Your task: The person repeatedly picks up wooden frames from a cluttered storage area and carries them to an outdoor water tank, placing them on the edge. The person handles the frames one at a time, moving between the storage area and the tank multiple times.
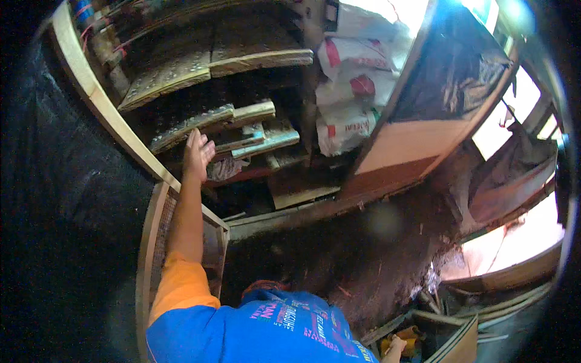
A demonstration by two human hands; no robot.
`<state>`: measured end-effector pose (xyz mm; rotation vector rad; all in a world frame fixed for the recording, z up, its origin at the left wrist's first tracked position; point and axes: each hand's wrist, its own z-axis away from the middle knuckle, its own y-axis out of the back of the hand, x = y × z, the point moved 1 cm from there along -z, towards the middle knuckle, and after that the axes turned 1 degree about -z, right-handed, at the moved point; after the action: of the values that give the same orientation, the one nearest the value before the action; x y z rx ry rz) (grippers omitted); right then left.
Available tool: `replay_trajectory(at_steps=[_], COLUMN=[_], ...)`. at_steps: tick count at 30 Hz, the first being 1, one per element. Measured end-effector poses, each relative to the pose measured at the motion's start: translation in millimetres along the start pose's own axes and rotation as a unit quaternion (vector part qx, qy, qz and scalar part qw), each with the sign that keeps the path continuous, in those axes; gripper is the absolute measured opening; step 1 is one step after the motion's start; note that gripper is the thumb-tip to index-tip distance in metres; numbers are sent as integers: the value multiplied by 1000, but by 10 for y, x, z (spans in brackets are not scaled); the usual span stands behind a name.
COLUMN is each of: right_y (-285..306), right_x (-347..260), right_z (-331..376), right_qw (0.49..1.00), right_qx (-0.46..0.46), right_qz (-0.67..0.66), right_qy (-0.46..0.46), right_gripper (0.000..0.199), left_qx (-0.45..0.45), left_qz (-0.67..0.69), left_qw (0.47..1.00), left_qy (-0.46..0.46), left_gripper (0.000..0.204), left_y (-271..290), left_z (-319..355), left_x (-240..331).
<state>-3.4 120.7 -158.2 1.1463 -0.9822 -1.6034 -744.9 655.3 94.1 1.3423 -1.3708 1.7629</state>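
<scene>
Left hand (pixel 198 154) reaches up, fingers spread open, palm against a dirt-caked wooden plank (pixel 190 125) on the rack. Right hand (pixel 396 346), low down, grips something yellow (pixel 410 334); how tightly, unclear.

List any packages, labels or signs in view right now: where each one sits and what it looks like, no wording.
Stacked sacks: top centre, right of the wooden racks; bulging white bags with red patches, one with a bit of green.
Shirt print: bottom centre, on the blue shirt; pink and white lettering.
No signs or screens visible.
The left hand rests at the wooden racks, well left of the sacks.
</scene>
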Motion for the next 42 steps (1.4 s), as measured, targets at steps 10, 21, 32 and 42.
replay_trajectory(at_steps=[10, 21, 32, 42], right_y=[-692, -1876, -1720, -262], right_x=[-1702, -1733, -2596, -4531], right_z=[323, 6, 1143, 3923], right_qw=[932, 733, 799, 574], right_qx=[-193, -139, -303, -687], right_qz=[-174, 200, 80, -263], right_qy=[251, 635, 514, 359], right_gripper=[72, 50, 52, 65], left_qx=[-174, -16, -1, -34], left_qz=[122, 309, 273, 260], left_qw=[972, 951, 962, 965], left_qy=[98, 8, -26, 19], left_gripper=[111, 61, 30, 34], left_y=[-729, -1454, -1485, -1200], left_z=[-862, -1836, -917, 550], left_x=[660, 454, 89, -423])
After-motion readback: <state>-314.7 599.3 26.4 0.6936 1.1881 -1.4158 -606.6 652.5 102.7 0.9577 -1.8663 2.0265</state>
